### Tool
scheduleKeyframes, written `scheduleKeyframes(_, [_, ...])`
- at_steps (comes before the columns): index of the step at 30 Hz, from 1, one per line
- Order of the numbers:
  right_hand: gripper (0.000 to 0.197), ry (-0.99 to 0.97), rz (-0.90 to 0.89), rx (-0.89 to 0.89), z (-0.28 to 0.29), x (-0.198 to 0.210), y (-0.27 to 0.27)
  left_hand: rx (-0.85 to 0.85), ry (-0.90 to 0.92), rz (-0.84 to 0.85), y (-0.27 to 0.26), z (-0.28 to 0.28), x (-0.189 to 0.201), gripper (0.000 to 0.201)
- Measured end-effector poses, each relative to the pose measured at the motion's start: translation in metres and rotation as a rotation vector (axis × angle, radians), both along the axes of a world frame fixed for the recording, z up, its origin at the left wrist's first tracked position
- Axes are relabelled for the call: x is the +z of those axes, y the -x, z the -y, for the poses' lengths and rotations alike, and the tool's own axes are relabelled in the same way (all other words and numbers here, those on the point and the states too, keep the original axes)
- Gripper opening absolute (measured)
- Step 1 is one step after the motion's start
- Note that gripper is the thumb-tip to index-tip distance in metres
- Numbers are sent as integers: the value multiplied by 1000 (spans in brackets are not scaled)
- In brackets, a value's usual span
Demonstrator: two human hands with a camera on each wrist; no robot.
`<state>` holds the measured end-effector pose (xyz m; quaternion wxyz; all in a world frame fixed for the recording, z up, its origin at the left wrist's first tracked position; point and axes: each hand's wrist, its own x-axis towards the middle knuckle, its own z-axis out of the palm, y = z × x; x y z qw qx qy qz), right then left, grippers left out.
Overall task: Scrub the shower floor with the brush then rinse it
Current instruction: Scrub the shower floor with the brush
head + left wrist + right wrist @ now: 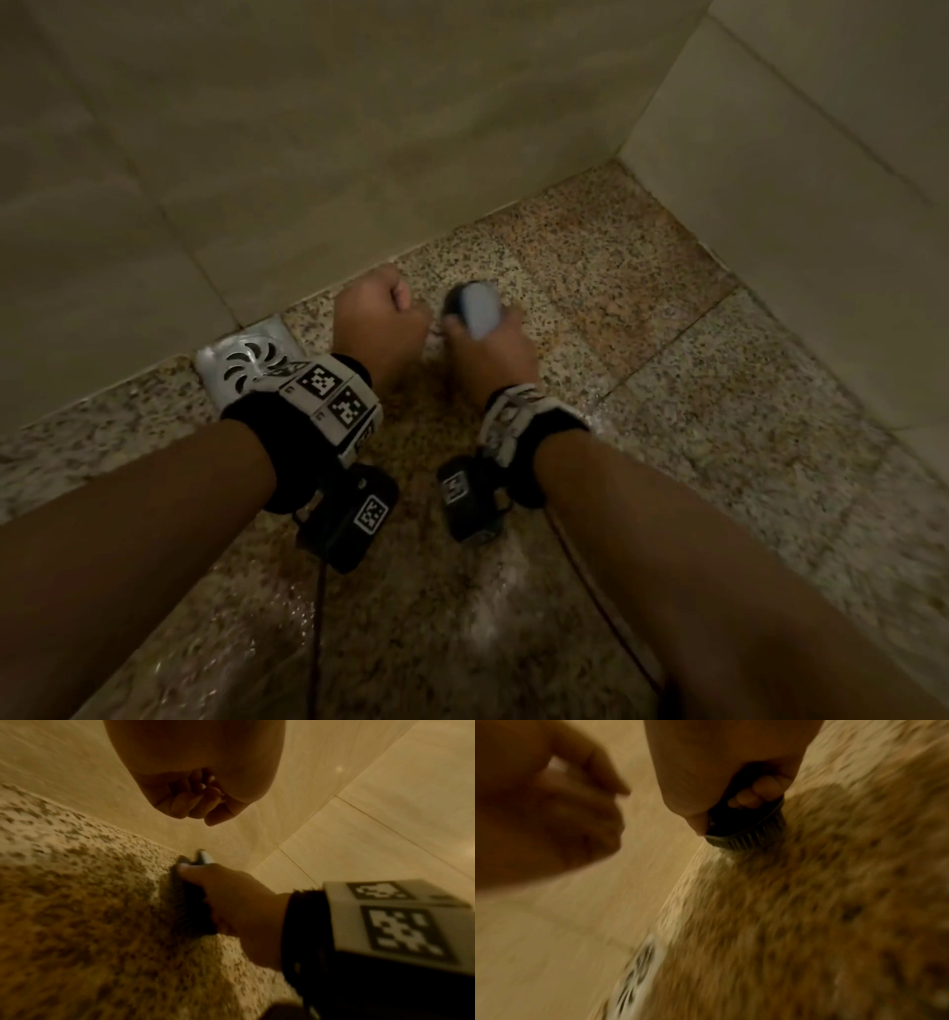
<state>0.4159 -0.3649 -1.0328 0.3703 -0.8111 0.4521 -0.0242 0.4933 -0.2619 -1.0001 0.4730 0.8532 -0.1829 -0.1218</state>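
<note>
The shower floor [590, 267] is wet, speckled granite tile. My right hand [493, 349] grips a scrub brush [477, 308] with a pale blue top and dark bristles, pressed bristles-down on the floor near the wall. In the right wrist view my fingers [757, 793] wrap the brush [746, 829], and the picture is blurred by motion. From the left wrist view the brush [185, 898] sits under my right hand [231, 898]. My left hand [382, 308] hovers just left of the brush, curled into a fist [197, 799] and holding nothing.
A square metal floor drain [246, 360] lies against the wall, left of my left wrist. Beige tiled walls [308, 128] meet in a corner [621, 154] at the back right. Foamy wet streaks [493, 591] cover the floor between my forearms.
</note>
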Motion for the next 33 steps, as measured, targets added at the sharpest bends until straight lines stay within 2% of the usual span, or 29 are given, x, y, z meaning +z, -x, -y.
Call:
scheduleKeyframes(3, [83,7,-91,-350,55,9,47,-120,-24,9,11,8,2,36])
scheduleKeyframes(7, [85,85,-226,-550,104,21,125,-269,57,-23,38,34,4,35])
scheduleKeyframes(11, [80,69,-256,-625,98,33,177,-459,6,-48,79,64,8,29])
scheduleKeyframes(15, [88,87,-252,-614,107,28,186,-617,-6,-26,117,92,20,24])
scheduleKeyframes(21, [91,79,-246,-619,150,17,206,-614,30,75,139,119,16,31])
scheduleKeyframes(24, [87,138,-240,-707,172,10,235,-520,-40,26,137,125,7,34])
scheduleKeyframes(26, [87,146,-296,-703,179,3,246,-453,-84,27,130,123,6,32])
scheduleKeyframes(28, [77,165,-314,-660,176,-5,233,-389,-77,24,121,116,5,33])
scheduleKeyframes(29, [67,185,-272,-568,168,-5,220,-350,-70,10,117,113,4,33])
scheduleKeyframes(31, [38,221,-127,-268,138,-12,172,-293,-93,8,109,109,0,34])
scheduleKeyframes(32, [30,208,-73,-131,120,-16,146,-279,-110,22,107,108,-2,35])
scheduleKeyframes(33, [31,154,-25,-30,103,-20,123,-274,-124,36,106,107,-3,35])
